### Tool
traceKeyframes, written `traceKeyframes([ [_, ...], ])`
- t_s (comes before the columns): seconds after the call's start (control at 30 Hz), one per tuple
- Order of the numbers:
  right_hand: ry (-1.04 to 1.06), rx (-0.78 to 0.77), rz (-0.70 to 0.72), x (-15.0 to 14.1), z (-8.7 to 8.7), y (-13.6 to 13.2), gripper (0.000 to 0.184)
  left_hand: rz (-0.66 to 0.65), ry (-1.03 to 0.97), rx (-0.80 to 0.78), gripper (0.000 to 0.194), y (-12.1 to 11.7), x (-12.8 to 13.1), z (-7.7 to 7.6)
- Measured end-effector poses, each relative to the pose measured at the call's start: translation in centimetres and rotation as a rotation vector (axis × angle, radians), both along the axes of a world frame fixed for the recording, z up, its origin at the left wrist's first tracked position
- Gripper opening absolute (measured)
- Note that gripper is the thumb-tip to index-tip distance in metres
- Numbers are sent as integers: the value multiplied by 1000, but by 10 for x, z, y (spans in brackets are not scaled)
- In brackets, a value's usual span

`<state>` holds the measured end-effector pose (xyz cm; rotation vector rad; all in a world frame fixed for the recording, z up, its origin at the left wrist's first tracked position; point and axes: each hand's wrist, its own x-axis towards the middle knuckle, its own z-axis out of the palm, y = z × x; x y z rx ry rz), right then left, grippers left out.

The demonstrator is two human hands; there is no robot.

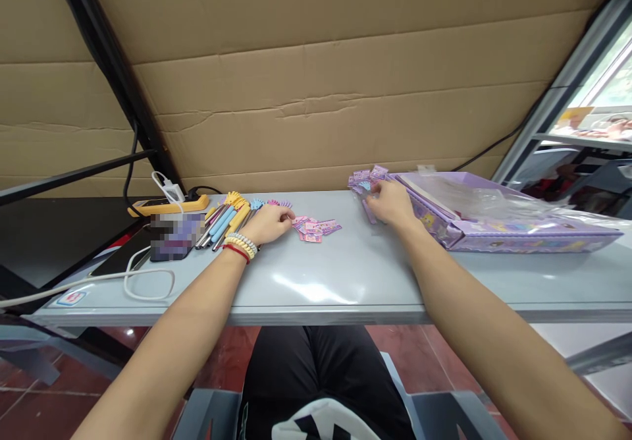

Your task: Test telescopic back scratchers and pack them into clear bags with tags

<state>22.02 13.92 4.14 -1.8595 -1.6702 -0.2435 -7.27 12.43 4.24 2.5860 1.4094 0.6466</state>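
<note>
Seen from the head camera, two bare hands work well apart at a glossy grey desk. The left hand, a few bracelets at its wrist, has its fingertips drawn together at the left edge of a loose pile of small pink cards, which lies between the hands near the middle of the desk; whether it grips one cannot be told. The right hand bends its fingers at a cluster of purple tags on the far side of the desk, just left of a shallow purple box; fingers and pieces overlap there, and a firm hold cannot be made out. Clear plastic wrapping lies across the box, which takes up the right of the desk.

Just left of the left hand, slim sticks with yellow, blue and pink tops lie in a bunch, partly hidden by that hand. Farther left lies a phone, its screen blurred, with a white cable looping on the near side. Behind the phone, a white charger stands at a yellow power strip. Creased cardboard rises along the far edge. On the near side, the person's dark-trousered legs show below the desk, above a red tiled floor.
</note>
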Motion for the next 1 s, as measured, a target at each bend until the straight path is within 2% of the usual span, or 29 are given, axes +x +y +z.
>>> traceKeyframes([
  [0.13,117,-102,253,-23,0,-5,18,0,7,25,32,1,-1,-1],
  [0.23,80,-193,445,-38,-6,-8,11,-2,15,27,31,2,-1,-1],
  [0.33,62,-229,554,-47,-11,-10,9,46,4,41,30,3,-1,-2],
  [0.53,107,-231,559,-48,-9,-12,8,372,-151,122,30,14,-9,-3],
  [0.63,116,-243,555,-47,-8,-13,7,496,-213,131,30,19,-14,-3],
  [0.8,87,-263,568,-48,-8,-14,6,594,-187,119,30,20,-18,-2],
  [1.0,84,-269,564,-48,-8,-14,6,648,-40,69,29,15,-19,-3],
])
